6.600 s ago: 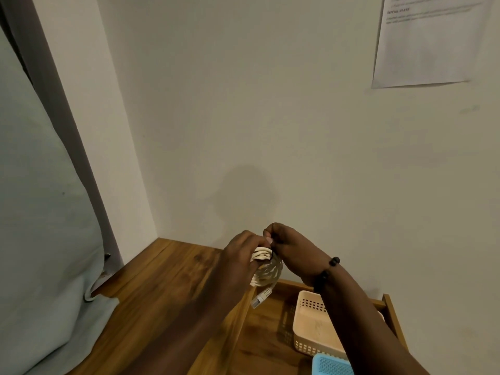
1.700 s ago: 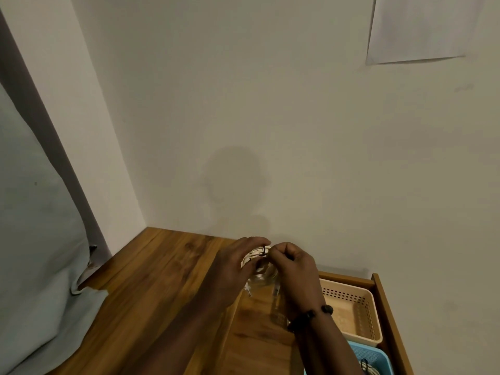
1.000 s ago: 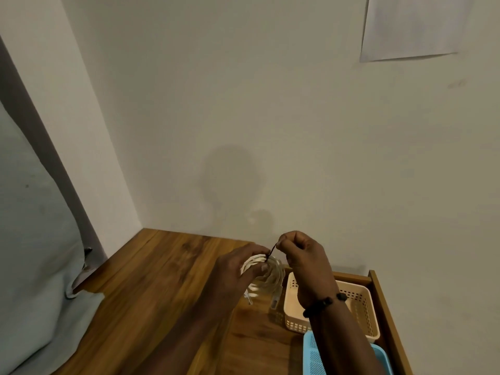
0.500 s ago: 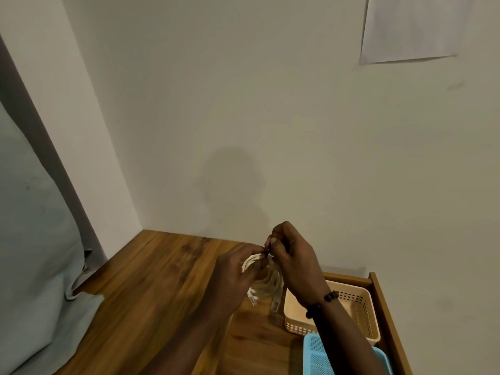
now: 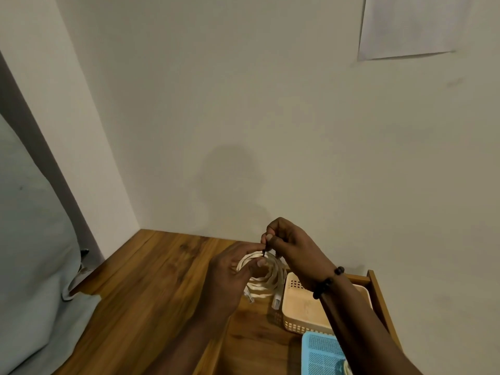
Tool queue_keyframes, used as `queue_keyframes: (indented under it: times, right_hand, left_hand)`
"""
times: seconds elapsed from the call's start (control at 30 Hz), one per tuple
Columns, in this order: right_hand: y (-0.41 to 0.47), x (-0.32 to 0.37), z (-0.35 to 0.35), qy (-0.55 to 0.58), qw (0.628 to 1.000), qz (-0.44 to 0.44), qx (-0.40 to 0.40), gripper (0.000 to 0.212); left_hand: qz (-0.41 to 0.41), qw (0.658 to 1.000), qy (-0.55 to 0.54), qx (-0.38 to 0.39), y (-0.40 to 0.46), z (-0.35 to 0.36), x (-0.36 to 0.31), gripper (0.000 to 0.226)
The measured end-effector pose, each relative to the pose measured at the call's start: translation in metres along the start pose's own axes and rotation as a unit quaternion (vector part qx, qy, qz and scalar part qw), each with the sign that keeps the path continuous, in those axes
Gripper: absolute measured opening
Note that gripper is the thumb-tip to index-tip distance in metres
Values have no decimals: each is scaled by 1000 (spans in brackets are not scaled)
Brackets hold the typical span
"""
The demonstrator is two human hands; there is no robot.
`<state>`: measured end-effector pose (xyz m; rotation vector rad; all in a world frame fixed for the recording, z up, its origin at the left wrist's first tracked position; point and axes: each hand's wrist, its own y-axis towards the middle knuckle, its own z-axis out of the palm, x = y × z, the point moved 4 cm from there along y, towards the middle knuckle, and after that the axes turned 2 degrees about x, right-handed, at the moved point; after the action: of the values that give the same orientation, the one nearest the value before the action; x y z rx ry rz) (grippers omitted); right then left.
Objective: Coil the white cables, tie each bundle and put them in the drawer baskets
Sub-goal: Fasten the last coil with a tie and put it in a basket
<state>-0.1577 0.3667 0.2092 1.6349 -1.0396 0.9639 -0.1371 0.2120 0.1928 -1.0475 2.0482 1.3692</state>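
Pinching dark tie with right hand just above coiled white cable, gripped by left hand; beige basket lower right, nearer right hand.

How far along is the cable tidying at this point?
Done: the white cable is coiled. In hand: the left hand grips the coil while the right hand pinches a thin dark tie at its top. Left: finishing the tie and dropping the bundle into the beige plastic basket, which looks empty, or the blue one.
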Motion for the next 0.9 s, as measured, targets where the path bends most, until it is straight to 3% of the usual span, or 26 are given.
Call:
queue_keyframes:
  times: [0.13, 0.27, 0.37, 0.53, 0.63, 0.77, 0.9]
  right_hand:
    - [2, -14, -2, 43, 999, 31, 1, 13]
    - [3, -23, -4, 96, 991, 84, 33, 11]
    - [2, -31, 1, 85, 990, 110, 39, 15]
    - [-12, -44, 8, 128, 982, 138, -27, 21]
    - [-31, -60, 7, 58, 985, 130, -93, 29]
    - [-65, -82, 11, 30, 984, 108, -140, 30]
    - [-90, -120, -9, -45, 968, 129, -208, 53]
  left_hand:
    - [-61, 997, -54, -6, 6, -3, 0, 52]
    - [-21, 999, -15, 38, 6, -1, -1, 29]
    - [-15, 999, -20, 30, 2, 3, 5, 29]
    - [-36, 999, 27, 26, 5, 15, 21, 24]
    - [-66, 996, 47, 23, 5, 28, 35, 19]
    - [-138, 989, 48, 30, 2, 54, 59, 15]
    - [-264, 964, -11, 33, -3, 116, 96, 18]
